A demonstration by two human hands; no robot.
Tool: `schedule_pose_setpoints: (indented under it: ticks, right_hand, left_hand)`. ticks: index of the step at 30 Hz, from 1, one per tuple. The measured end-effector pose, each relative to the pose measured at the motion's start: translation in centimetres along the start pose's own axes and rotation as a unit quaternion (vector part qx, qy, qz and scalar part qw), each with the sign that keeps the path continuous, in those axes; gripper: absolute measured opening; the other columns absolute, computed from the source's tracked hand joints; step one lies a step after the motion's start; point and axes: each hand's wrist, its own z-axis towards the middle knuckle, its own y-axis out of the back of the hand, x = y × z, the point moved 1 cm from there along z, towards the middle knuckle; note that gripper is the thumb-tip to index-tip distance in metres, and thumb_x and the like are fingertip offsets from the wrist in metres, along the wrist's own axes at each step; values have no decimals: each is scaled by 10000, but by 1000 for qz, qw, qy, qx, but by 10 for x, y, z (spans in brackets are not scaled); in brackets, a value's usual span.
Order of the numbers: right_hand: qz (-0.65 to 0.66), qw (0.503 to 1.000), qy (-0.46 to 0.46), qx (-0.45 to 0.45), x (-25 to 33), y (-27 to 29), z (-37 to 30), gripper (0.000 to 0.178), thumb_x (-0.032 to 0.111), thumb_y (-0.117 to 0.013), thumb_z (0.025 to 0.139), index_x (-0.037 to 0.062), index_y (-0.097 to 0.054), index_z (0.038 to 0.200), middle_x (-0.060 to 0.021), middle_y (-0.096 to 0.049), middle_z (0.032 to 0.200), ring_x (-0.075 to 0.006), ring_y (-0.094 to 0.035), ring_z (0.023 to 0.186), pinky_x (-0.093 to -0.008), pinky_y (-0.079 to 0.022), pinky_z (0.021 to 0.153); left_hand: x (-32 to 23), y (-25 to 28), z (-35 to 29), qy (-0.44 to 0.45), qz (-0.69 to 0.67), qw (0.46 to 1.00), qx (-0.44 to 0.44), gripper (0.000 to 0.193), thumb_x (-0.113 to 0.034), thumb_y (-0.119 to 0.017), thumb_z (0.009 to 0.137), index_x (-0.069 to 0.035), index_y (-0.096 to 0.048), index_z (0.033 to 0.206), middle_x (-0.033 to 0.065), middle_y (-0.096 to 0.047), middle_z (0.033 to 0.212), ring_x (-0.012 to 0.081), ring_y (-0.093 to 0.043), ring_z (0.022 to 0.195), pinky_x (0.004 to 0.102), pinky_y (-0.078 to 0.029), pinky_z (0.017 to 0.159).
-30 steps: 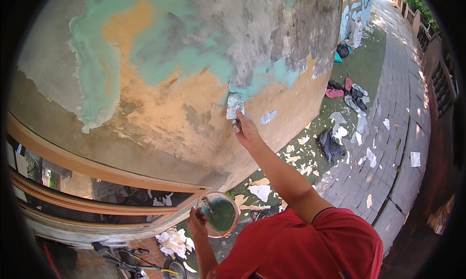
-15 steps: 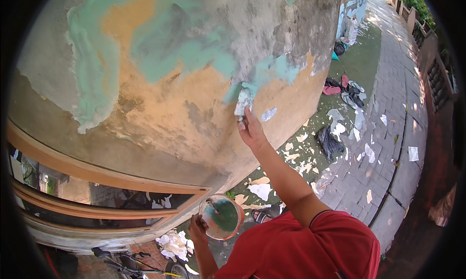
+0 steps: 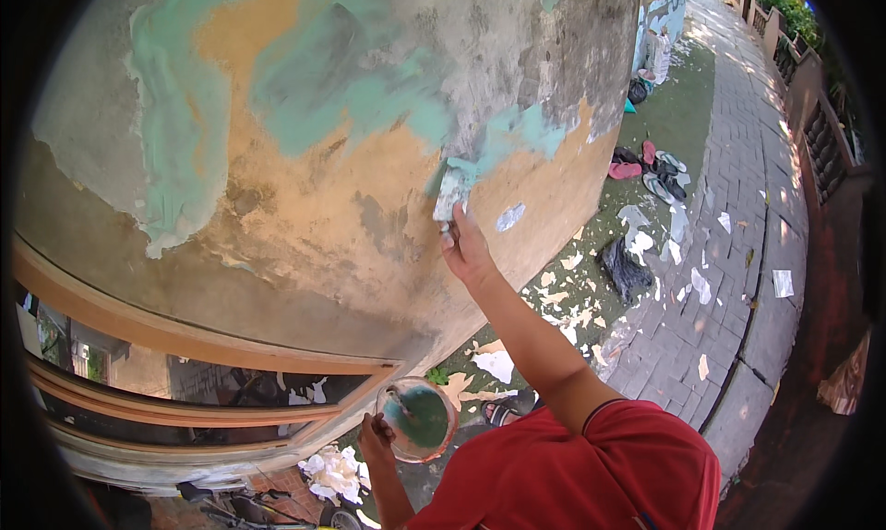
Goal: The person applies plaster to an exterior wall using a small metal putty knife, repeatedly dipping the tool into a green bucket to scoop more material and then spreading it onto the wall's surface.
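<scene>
The right hand [image 3: 468, 246] is closed around a broad putty knife [image 3: 451, 194], its blade against the wall [image 3: 305, 212] at the lower edge of a green filler patch [image 3: 524, 142]. A low blade angle and even pressure should leave a thin, smooth film; feathering its border over the tan paint would avoid ridges. The left hand [image 3: 377, 436] is curled at the left edge of a bucket [image 3: 420, 455] of green filler [image 3: 423, 419]; whether it grips rim or handle I cannot tell. Keeping the bucket level and near the wall would limit drips. Farther right, paint flakes [image 3: 495, 364] litter the ground.
</scene>
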Motion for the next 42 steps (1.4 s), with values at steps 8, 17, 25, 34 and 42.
schedule_pose_setpoints:
  ticks: [8, 17, 25, 34, 42]
  right_hand:
    - [-39, 997, -63, 30, -45, 17, -37, 154, 271, -539, 970, 150, -523, 1064, 49, -571, 814, -57, -495, 583, -198, -393, 448]
    - [-56, 998, 20, -16, 26, 42, 29, 159, 271, -543, 968, 141, -544, 1059, 39, -587, 831, -63, -511, 613, -204, -402, 463]
    - [-41, 996, -82, -21, -29, 63, -33, 157, 246, -543, 969, 129, -532, 1073, 44, -581, 846, -51, -501, 632, -206, -385, 472]
    - [-69, 997, -17, -21, 28, 84, 38, 137, 243, -539, 972, 141, -535, 1064, 43, -575, 847, -47, -502, 649, -209, -390, 485]
    - [-34, 996, -88, -9, -17, 87, -27, 162, 272, -544, 967, 134, -515, 1049, 29, -575, 824, -79, -515, 621, -208, -402, 483]
  left_hand:
    - [1, 3, 15, 9, 4, 1000, -7, 415, -393, -537, 932, 17, -598, 945, 23, -516, 661, 134, -491, 526, 272, -374, 451]
    - [-3, -4, 17, 11, 1, 1000, -2, 407, -390, -547, 927, 12, -608, 939, 24, -518, 651, 132, -490, 528, 274, -371, 457]
    - [-6, -18, 17, 9, 15, 1000, 4, 397, -384, -542, 929, 7, -607, 934, 27, -521, 651, 130, -492, 526, 272, -374, 458]
    - [-1, -21, 19, 16, 10, 1000, 1, 398, -380, -531, 936, 10, -609, 924, 30, -520, 651, 136, -500, 521, 275, -378, 451]
    - [-3, -25, 16, 5, 17, 1000, -7, 411, -378, -513, 944, 22, -606, 934, 34, -523, 660, 139, -498, 517, 278, -381, 450]
